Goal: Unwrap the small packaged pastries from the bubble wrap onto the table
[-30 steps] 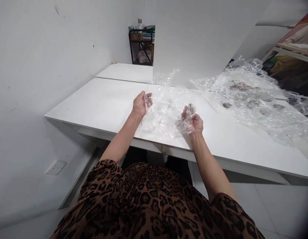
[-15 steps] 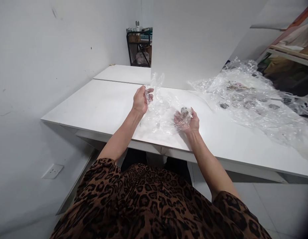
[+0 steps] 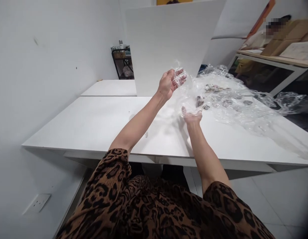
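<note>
My left hand [image 3: 168, 83] is raised over the back of the white table, thumb and fingers holding a piece of clear crinkled plastic film [image 3: 179, 77]. The film hangs down toward my right hand [image 3: 192, 116]. That hand is palm up, its fingers spread under the film's lower part, not closed round anything I can see. Just beyond its fingertips shows a small dark round item [image 3: 199, 101]; whether it lies in the film or apart from it I cannot tell. A heap of clear plastic [image 3: 243, 109] with several small dark pieces is right beside my right hand.
The white tabletop [image 3: 94, 122] meets a wall on the left. A tall white panel [image 3: 168, 43] stands at its back. Behind are a black shelf rack [image 3: 121, 59] and, to the right, another table with a cardboard box [image 3: 284, 38] and a person partly visible.
Both hands have moved away from me and to the right, toward the plastic heap, carrying the film. The small dark item, before in my right palm, is now beyond the fingertips. The view has shifted.
</note>
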A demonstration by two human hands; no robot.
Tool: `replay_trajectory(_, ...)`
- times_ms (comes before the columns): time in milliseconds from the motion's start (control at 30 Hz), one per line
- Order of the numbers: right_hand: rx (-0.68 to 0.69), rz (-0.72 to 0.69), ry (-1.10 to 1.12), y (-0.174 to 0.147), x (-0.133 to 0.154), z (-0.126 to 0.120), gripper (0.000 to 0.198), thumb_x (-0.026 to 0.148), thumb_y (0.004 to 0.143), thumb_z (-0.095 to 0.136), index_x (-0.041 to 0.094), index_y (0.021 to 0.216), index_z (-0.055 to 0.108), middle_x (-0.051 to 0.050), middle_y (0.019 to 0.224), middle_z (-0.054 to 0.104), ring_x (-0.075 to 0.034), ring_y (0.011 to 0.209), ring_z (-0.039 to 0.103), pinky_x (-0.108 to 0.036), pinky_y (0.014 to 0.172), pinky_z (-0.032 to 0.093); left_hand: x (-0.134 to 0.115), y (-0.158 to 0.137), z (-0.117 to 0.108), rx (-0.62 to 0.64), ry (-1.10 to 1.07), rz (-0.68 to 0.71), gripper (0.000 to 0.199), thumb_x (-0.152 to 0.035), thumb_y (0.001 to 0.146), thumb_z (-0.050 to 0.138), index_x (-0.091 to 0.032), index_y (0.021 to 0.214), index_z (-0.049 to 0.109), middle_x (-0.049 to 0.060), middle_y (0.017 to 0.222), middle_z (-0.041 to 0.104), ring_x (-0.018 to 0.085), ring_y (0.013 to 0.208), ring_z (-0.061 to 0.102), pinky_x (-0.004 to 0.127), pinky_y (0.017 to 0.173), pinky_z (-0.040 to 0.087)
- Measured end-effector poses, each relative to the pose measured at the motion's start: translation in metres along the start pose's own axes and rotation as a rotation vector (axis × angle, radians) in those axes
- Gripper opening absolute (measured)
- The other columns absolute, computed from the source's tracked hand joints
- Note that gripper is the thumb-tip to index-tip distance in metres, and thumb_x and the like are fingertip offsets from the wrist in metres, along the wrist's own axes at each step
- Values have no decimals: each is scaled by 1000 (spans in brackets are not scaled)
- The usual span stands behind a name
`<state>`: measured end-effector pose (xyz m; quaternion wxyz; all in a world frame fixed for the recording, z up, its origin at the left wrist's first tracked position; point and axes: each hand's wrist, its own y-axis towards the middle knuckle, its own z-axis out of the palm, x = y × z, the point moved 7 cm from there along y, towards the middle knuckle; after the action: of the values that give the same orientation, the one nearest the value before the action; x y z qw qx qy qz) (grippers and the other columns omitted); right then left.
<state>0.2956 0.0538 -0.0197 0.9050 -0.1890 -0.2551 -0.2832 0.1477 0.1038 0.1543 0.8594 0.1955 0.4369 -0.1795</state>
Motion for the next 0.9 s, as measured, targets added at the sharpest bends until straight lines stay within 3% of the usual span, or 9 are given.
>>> replay_trajectory(67, -95, 70, -60, -9, -11, -13, 21, 41, 94, 41, 24, 85, 49, -4, 83, 59, -19, 85, 67, -39, 70, 62, 16, 19, 18, 52, 56, -12, 32, -35, 108, 37, -24, 138, 38, 8, 152, 53, 28, 133, 61, 48, 106, 53)
replay_trajectory(200, -73, 64, -287, -31, -13, -28, 13, 21, 75, 58, 21, 80, 45, -1, 82, 57, -13, 72, 62, -30, 65, 60, 43, 41, 36, 124, 113, -15, 33, -44, 107, 41, -26, 135, 40, 7, 156, 47, 29, 138, 57, 51, 106, 52)
replay_trajectory(333, -53, -403, -594, -37, 46, -24, 31, 19, 67, 62, 23, 96, 51, -3, 106, 58, -15, 86, 61, -27, 64, 56, 51, 42, 46, 142, 119, -12, 31, -46, 107, 39, -27, 133, 41, 5, 157, 45, 30, 143, 52, 52, 108, 51)
replay_trajectory(433, 136, -693, -884, -31, 79, 8, 57, 28, 66, 73, 26, 118, 50, -7, 131, 55, -20, 107, 60, -32, 74, 57, 51, 33, 59, 129, 89, -44, 26, -38, 109, 36, -23, 130, 41, 6, 155, 48, 29, 144, 51, 51, 113, 48)
replay_trajectory(533, 319, -612, -1033, -9, 84, 43, 63, 30, 62, 83, 23, 117, 54, -6, 113, 64, -20, 95, 64, -31, 71, 56, 49, 21, 78, 175, 86, -56, 24, -36, 109, 37, -23, 128, 43, 7, 153, 50, 28, 143, 51, 49, 116, 45)
replay_trajectory(633, 278, -472, -1023, 10, 97, 63, 21, 25, 77, 71, 18, 93, 59, -1, 78, 64, -13, 63, 58, -24, 54, 46, 42, 5, 85, 230, 150, -26, 26, -40, 107, 43, -25, 128, 45, 5, 152, 51, 27, 143, 50, 48, 116, 44)
replay_trajectory(700, 197, -500, -908, 15, 118, 71, 3, 17, 85, 58, 18, 87, 56, 1, 70, 62, -10, 52, 53, -22, 47, 38, 35, -7, 76, 219, 215, 11, 28, -41, 105, 48, -25, 128, 45, 4, 150, 51, 26, 143, 50, 47, 118, 42)
replay_trajectory(800, 92, -484, -813, 24, 148, 71, 9, 9, 87, 51, 17, 90, 53, 3, 69, 63, -7, 50, 54, -21, 50, 36, 28, -26, 43, 158, 312, 22, 33, -41, 101, 56, -27, 129, 46, 5, 150, 52, 25, 142, 52, 47, 119, 40)
replay_trajectory(900, -37, -451, -829, 42, 177, 60, 13, 3, 87, 45, 15, 90, 49, 6, 64, 58, -2, 49, 53, -22, 59, 38, 28, -41, -9, 59, 394, -18, 39, -40, 95, 64, -28, 128, 47, 8, 146, 55, 25, 133, 59, 45, 115, 44)
